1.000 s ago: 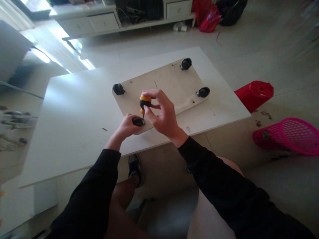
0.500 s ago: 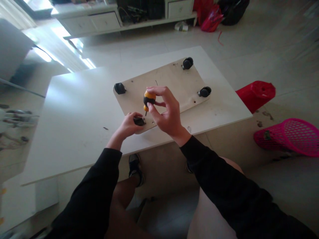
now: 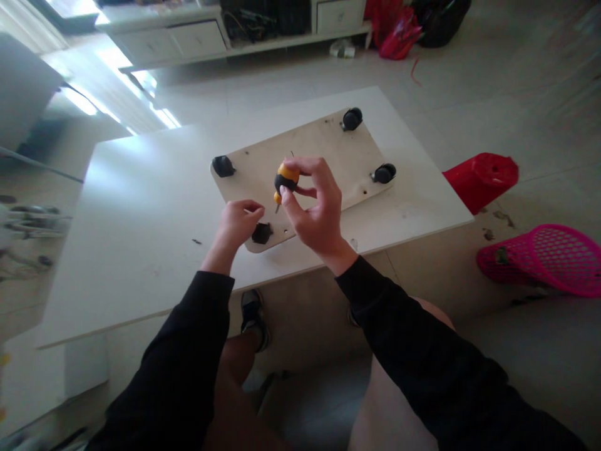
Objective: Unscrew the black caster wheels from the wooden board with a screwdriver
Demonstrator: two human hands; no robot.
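Between the thumb and fingers of my right hand [image 3: 319, 203] is a stubby yellow-and-black screwdriver [image 3: 286, 178], its tip pointing down over the board. My left hand [image 3: 238, 222] is closed, fingertips pinched together just above the near-left caster [image 3: 261, 233]; anything between them is hidden. A pale wooden board [image 3: 323, 166] lies on the white table with black casters at its corners. These are the far-left caster [image 3: 223, 166], the far-right caster [image 3: 352, 119] and the near-right caster [image 3: 384, 173]. Small holes show near the casters.
The white table [image 3: 136, 207] carries a small dark piece [image 3: 196, 241] left of the board. Right of the table are a red bucket [image 3: 483, 178] and a pink mesh basket [image 3: 558, 260] on the floor. Behind stands a white cabinet [image 3: 197, 41] with bags beside it.
My left hand has let go of the near-left caster and risen above it, its fingers now pinched. The screwdriver has shifted slightly right and tilted in my right hand.
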